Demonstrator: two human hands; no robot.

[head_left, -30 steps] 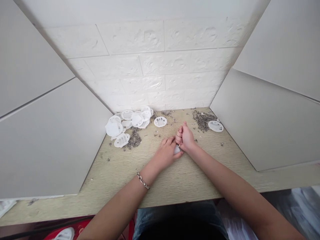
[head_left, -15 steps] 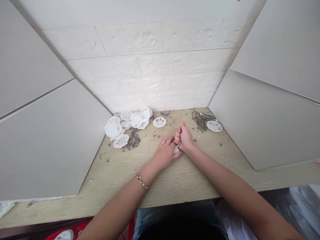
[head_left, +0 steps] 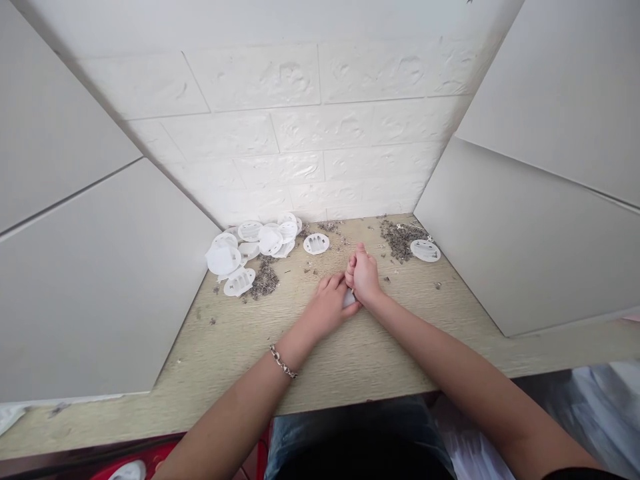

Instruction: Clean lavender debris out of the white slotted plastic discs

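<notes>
Left hand lies palm-down on the counter at mid-frame, fingers curled over a small white part and pinning it there; a bracelet circles its wrist. Right hand stands just above and right of it, clenched into a fist with knuckles up, its underside pressed to the same part. Both hands cover most of the part, so its shape is unclear, and whether the fist grips a tool cannot be told. Toward the upper left of the counter lies a pile of discs; a lone disc sits at the right beside grey bits too small to identify.
</notes>
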